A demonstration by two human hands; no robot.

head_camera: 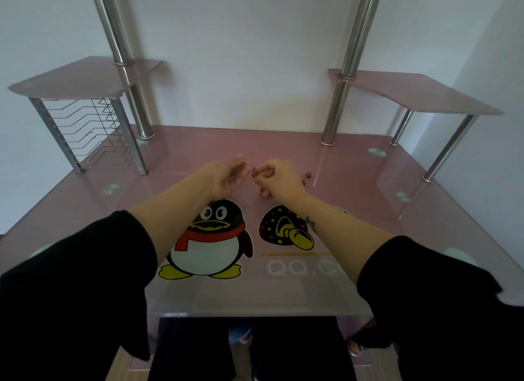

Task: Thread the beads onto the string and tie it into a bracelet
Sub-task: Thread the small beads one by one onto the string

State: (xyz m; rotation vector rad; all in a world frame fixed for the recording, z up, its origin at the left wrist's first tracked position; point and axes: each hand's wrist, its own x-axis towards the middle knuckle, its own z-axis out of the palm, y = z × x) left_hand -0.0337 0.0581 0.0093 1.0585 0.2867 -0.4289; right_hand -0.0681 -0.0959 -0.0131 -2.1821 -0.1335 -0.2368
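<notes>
I see the left hand (226, 176) pinched shut, likely on the string end, too thin to confirm. At its 3 o'clock, almost touching, the right hand (279, 179) pinches a dark red bead (254, 171). Both palms face inward, wrists raised. Loose beads (307, 175) lie on the pink desk (354, 182) at 3 o'clock, nearer the right hand.

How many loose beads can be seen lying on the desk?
3 small dark-red beads on the pink glass desk: one right of the right hand, one against it, one under it. Others may be hidden.
</notes>
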